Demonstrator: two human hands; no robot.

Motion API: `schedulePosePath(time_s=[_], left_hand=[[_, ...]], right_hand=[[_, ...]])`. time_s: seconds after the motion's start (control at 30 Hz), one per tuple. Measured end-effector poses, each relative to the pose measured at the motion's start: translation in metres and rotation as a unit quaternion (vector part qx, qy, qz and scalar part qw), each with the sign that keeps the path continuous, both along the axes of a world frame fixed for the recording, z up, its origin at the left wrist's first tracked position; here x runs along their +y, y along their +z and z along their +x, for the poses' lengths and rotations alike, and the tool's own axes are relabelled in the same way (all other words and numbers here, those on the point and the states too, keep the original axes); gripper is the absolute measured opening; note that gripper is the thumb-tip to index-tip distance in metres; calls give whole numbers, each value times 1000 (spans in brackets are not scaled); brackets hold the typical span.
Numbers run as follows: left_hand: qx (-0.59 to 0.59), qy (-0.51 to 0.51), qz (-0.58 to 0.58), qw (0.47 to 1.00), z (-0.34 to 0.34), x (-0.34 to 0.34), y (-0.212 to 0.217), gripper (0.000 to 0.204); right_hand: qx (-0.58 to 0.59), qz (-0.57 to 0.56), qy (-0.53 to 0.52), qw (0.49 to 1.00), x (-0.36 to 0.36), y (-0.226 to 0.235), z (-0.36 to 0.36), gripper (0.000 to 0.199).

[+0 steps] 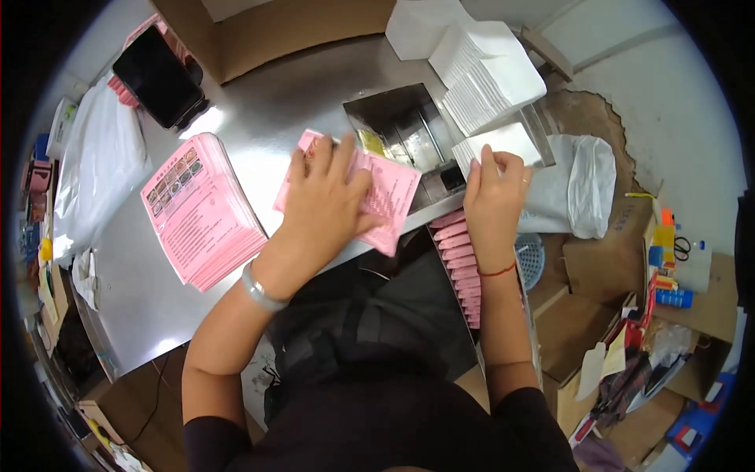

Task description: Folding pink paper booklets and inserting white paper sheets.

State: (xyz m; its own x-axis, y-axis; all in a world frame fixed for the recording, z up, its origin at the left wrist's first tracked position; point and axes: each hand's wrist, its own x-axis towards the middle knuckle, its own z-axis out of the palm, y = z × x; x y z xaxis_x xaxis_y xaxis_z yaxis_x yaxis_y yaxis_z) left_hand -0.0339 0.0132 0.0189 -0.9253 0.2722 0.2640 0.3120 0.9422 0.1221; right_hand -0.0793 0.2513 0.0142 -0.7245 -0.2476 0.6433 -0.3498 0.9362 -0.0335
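Observation:
My left hand (pixel 325 193) lies spread over a pink printed packet (pixel 393 189) at the table's front edge. Its fingers are stretched out and slightly blurred. A bit of yellow (pixel 371 142) shows past the packet's far edge. At the right, my right hand (pixel 497 193) is closed, thumb and fingertips pinching the near edge of a folded white tissue (pixel 515 143) at the front of a metal holder. Behind it leans a long stack of white tissues (pixel 480 90). To the left of my left hand stands a thick pile of pink packets (pixel 206 212).
A rectangular opening (pixel 405 130) is set into the metal table (pixel 259 102). Below my right wrist, a row of pink packets (pixel 458 263) fills a narrow tray. A black phone (pixel 158 76) stands at the back left. A white plastic bag (pixel 574 185) and cardboard boxes (pixel 602 271) lie at the right.

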Motion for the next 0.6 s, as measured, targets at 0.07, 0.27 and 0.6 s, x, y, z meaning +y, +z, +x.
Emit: schedulePosePath(time_s=[0.07,0.27,0.6], left_hand=[[18,-21,3,1000,-4,0,-2,60],[-54,-55,151,986,43,0,-5,43],[-68,-157,269,948,18,28,9,60]], right_hand=[[-20,-15,10,1000,7,0,-4,22],[-58,-94,60,992,45,16,-17,35],[-326,67,191,923,-68,-4,-11,16]])
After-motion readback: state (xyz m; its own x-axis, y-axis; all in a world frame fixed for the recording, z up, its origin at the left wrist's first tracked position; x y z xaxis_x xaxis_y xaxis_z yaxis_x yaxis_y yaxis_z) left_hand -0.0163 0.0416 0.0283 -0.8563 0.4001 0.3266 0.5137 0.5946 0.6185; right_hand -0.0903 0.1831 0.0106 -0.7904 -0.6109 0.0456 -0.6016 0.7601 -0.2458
